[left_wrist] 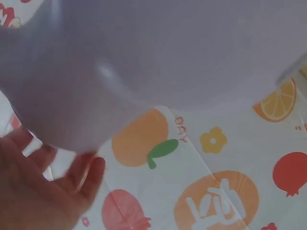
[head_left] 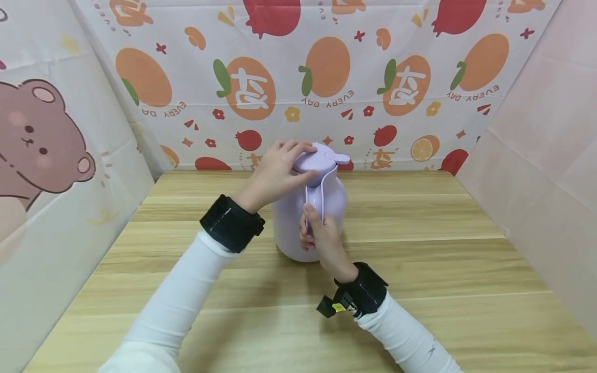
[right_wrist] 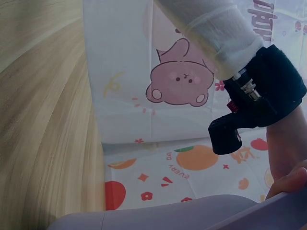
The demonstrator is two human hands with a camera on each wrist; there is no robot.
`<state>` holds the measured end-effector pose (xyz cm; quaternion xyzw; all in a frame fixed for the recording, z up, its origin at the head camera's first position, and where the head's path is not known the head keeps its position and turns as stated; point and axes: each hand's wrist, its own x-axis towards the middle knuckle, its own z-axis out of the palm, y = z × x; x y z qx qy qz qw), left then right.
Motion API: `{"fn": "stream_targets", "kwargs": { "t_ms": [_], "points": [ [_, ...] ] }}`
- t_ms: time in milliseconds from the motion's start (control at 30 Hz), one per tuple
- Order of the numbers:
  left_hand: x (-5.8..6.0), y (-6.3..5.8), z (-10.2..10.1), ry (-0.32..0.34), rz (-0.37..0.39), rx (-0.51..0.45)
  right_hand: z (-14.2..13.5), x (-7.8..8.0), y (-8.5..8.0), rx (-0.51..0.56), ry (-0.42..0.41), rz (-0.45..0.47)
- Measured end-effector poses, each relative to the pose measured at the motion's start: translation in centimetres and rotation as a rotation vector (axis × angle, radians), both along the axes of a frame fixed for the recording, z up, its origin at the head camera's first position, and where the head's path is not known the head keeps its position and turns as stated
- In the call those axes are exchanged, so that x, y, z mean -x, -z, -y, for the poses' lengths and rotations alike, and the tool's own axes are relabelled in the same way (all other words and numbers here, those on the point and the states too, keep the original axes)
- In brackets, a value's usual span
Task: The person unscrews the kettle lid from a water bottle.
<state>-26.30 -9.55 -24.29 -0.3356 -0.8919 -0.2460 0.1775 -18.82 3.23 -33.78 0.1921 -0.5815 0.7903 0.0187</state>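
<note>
A lilac thermos jug (head_left: pixel 289 228) stands upright on the wooden table, its handle toward me. My left hand (head_left: pixel 277 173) holds the jug's lid (head_left: pixel 322 158) from the left, fingers over the far side and thumb along the near side. In the left wrist view, the fingertips (left_wrist: pixel 96 167) meet the edge of the lilac body. Below, my right hand (head_left: pixel 328 246) grips the jug's handle (head_left: pixel 314 199), its thumb lying up along it. The right wrist view shows part of the left hand (right_wrist: pixel 290 182) over the lilac top; the right hand is out of that frame.
The wooden table (head_left: pixel 443 248) extends to both sides of the jug. Behind it hangs a fruit-print cloth (head_left: pixel 289 67), with a bear-print cloth (head_left: pixel 42 140) on the left and a pale cloth (head_left: pixel 527 155) on the right. Black straps (head_left: pixel 233 223) circle both wrists.
</note>
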Motion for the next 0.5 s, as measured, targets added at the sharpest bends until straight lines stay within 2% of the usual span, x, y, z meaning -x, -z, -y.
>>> {"fn": "stream_targets", "kwargs": {
  "t_ms": [100,200,400,500],
  "points": [
    [-0.2,0.2,-0.1,-0.015,-0.030,0.017,0.0,0.0,0.0,-0.004,0.004,0.005],
    [-0.1,0.3,0.3,0.038,-0.015,-0.011,0.0,0.0,0.0,-0.006,0.004,0.002],
    [1.0,0.6,1.6,0.327,-0.018,-0.171,0.0,0.0,0.1,-0.003,0.005,0.001],
    [1.3,0.7,2.0,0.416,-0.024,-0.205,0.0,0.0,0.1,-0.002,0.002,-0.003]
  ]
}}
